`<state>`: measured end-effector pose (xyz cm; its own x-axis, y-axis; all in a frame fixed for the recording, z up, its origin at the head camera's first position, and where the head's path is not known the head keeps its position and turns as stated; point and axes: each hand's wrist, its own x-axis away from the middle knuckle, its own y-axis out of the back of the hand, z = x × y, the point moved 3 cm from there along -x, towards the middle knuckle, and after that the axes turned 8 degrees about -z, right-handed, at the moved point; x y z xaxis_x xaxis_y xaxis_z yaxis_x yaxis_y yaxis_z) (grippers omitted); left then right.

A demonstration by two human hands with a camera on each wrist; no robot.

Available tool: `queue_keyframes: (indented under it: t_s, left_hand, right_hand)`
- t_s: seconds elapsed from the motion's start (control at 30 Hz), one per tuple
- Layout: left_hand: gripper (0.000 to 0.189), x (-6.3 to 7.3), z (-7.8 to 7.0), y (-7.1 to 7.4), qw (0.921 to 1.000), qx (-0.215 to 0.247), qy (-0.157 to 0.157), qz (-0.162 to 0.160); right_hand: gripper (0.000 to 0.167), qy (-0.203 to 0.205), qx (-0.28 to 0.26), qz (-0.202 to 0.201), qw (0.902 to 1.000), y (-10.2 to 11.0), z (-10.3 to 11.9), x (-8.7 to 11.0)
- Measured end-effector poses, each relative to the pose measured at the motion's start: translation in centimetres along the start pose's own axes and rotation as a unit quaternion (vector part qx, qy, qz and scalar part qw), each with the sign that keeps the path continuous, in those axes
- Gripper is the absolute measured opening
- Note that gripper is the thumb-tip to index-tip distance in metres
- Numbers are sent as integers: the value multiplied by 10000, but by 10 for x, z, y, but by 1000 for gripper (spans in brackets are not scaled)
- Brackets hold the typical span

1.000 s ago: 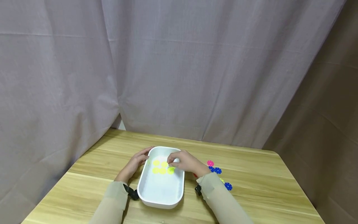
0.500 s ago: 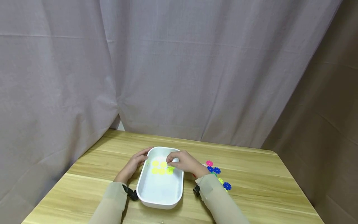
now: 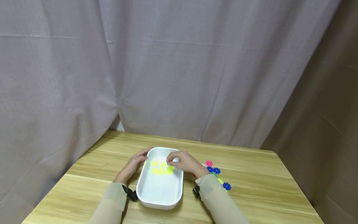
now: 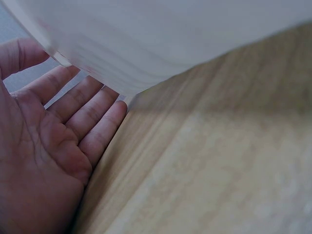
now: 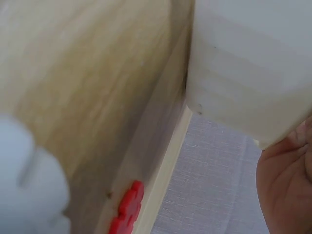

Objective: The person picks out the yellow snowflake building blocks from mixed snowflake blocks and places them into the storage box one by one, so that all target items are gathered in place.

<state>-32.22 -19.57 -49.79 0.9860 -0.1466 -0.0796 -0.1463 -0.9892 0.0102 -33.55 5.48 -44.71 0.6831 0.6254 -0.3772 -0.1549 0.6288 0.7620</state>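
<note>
Forearms [image 3: 109, 202] came in from the tabletop's [image 3: 260, 183] near side, flanking white tray [image 3: 159, 190]. Left hand [image 3: 134, 164] lay fingers near-straight along tray's left rim. Right hand [image 3: 185, 161] hung bent over yellow pieces [image 3: 161, 171] in the far half; pinching, couldn't tell. Coloured pieces [image 3: 227, 186] sat right; tabletop ran on to right, far edges.

From my remote station I observe a grey curtain [image 3: 173, 74] hanging behind the desk [image 3: 260, 177], with soft vertical folds and horizontal creases. A left-hand drape [image 3: 53, 81] laps over the desk's left edge. The right-hand drape [image 3: 321, 112] reads darker and browner. I note a narrow pale gap [image 3: 121, 127] at the far left corner. The desktop shows light, streaked wood grain and a rounded far right corner.
</note>
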Motion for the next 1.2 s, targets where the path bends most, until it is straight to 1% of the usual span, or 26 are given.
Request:
queue_keyframes:
  t_s: [0.2, 0.37, 0.47, 0.57, 0.77, 1.07, 1.2]
  left_hand:
    - [55, -1, 1, 1, 10000, 19, 41, -29]
    - [55, 0, 0, 0, 10000, 14, 46, -8]
    - [54, -1, -1, -1, 10000, 23, 25, 43]
    - [55, -1, -2, -1, 10000, 5, -4, 59]
    - [55, -1, 0, -2, 10000, -42, -1, 88]
    - [54, 0, -1, -1, 10000, -38, -34, 35]
    - [56, 0, -3, -2, 10000, -6, 4, 24]
  right_hand:
    - [11, 41, -92, -39, 9999, -1, 0, 0]
    - [16, 208, -276, -172, 9993, 2, 2, 2]
    - [18, 238, -322, -274, 9988, 4, 3, 3]
    - [19, 159, -391, -438, 9981, 6, 5, 6]
    - [17, -161, -653, -792, 9946, 8, 8, 14]
    - [12, -451, -718, -958, 9918, 17, 12, 21]
    - [17, -596, -701, -982, 9909, 25, 13, 25]
